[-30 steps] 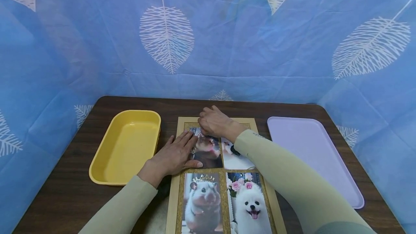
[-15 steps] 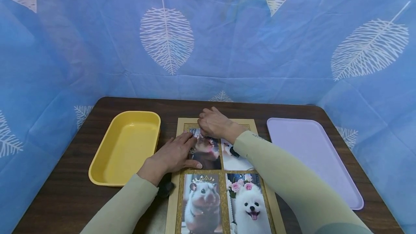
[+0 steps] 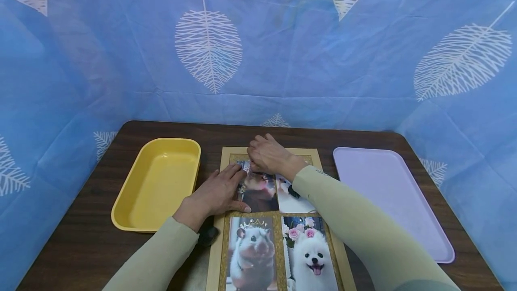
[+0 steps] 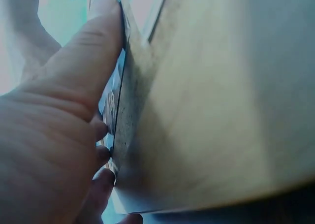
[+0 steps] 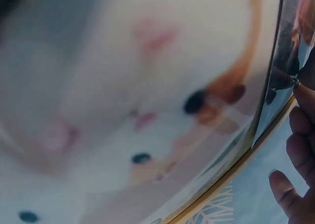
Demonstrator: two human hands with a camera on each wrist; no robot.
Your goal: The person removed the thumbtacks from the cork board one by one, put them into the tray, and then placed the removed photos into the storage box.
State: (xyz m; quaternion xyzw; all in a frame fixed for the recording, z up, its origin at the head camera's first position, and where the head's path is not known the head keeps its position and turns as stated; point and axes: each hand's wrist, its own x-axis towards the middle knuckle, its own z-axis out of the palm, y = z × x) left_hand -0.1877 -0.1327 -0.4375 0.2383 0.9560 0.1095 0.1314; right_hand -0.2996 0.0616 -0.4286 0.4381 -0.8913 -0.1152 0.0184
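A light wooden-framed board with a speckled brown, cork-like face bears several animal photos. On the upper-left photo, my left hand lies with fingers extended along its left side and thumb near the lower edge. Across that photo's top reaches my right hand, fingers curled. In the right wrist view, thumb and forefinger meet at the photo's upper edge on a tiny thing too small to identify; the other fingers of the right hand curl loosely. Below lie a hamster photo and a white dog photo. My right forearm partly covers the upper-right photo.
A yellow tray stands left of the board on the dark wooden table. To the right lies a flat lilac tray. Blue cloth with white leaf prints hangs behind and at both sides.
Both hands stay nearly in place on the upper-left photo. The left wrist has shifted slightly, showing more of its black wrist camera. The view drifts a little.
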